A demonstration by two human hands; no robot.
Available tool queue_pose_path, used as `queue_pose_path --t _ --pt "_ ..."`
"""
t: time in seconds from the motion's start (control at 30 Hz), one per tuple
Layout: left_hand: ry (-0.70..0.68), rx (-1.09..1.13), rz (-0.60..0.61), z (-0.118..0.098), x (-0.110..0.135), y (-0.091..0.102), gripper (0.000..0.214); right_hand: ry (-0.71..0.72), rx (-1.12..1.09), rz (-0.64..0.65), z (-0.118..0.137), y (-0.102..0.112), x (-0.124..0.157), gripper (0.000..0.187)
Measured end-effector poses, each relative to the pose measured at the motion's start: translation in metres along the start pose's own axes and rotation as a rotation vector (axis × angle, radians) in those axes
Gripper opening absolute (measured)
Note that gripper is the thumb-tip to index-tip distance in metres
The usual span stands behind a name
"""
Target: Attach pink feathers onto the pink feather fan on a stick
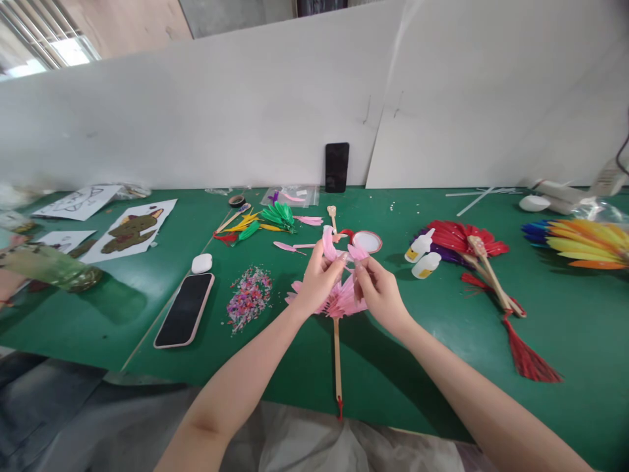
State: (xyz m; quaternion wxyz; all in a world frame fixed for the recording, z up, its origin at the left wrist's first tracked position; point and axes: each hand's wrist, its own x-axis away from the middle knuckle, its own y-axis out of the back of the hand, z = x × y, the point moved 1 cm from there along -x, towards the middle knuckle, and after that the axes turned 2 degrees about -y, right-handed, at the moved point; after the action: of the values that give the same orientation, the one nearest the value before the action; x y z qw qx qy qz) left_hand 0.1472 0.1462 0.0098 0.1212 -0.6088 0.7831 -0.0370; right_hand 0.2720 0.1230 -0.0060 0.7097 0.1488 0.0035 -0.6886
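My left hand (319, 275) is closed on a curled pink feather (328, 244). Close beside it, my right hand (381, 288) pinches another pink piece of feather (358, 252); the fingertips of both hands nearly meet. Under them on the table lies a pink feather fan (339, 301) with a wooden handle (337, 360) pointing toward me and a red cord at its end. My hands cover part of the fan. Just beyond are a white round lid with a red rim (367, 242), a loose pink feather (287, 248) and a wooden stick with a decorated tip (332, 213).
Two glue bottles (420, 246) and a red feather fan (466, 239) lie right, with yellow feathers (584, 242) farther out. Left are sequins (249, 298), a phone (185, 309) and a white case (201, 263). Green feathers (279, 216) lie behind. Another person's arm (10, 269) shows far left.
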Motion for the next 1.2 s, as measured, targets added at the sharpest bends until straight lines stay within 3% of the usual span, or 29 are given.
queue_pose_path --t 0.13,0.43,0.83,1.03,1.2 --pt "0.005 -0.016 -0.01 -0.002 0.0 0.001 0.047 -0.079 -0.138 -0.005 -0.001 0.001 -0.002 0.033" --pt "0.064 -0.052 -0.044 0.004 -0.006 0.007 0.044 -0.176 -0.195 0.225 0.002 0.004 -0.012 0.038" --pt "0.203 0.036 -0.05 0.001 -0.009 0.006 0.037 -0.13 -0.023 0.261 0.0 0.006 -0.009 0.023" --pt "0.192 0.103 0.046 0.001 -0.01 0.01 0.032 -0.147 -0.084 0.289 -0.003 0.006 -0.011 0.032" --pt "0.167 0.142 0.02 0.001 -0.009 0.013 0.025 -0.218 -0.181 0.335 -0.001 0.004 -0.01 0.038"
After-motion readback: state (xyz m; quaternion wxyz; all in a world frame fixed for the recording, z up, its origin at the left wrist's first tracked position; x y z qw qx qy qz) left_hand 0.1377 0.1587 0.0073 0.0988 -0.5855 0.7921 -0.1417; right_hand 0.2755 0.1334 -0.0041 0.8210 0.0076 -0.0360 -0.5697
